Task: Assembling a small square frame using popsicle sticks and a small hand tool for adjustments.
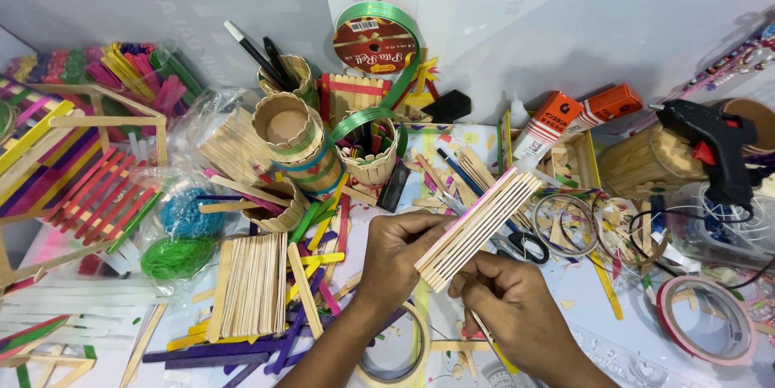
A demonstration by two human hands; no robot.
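Craft clutter covers the white desk (646,339) from edge to edge, backed by a pale wall. At the near centre, the left hand (400,255) pinches a flat panel of plain wooden sticks (478,226), thumb on top and fingers beneath its near end, holding it tilted so the far end points up to the right. The right hand (508,299) sits just below the panel's near corner, fingers curled together and touching its edge; whether it grips something thin there I cannot tell. The sticks lie side by side in an even sheet with one pink edge showing, so the panel looks already joined, though it stands apart from any larger piece.

To the left, a loose stack of plain sticks (250,283) rests on the desk, with coloured sticks scattered near it. Farther off stand round stick-built cups (295,142) and a green ribbon spool (375,37). A black glue gun (714,146) lies at the far right, a roll of red tape (704,319) nearer.
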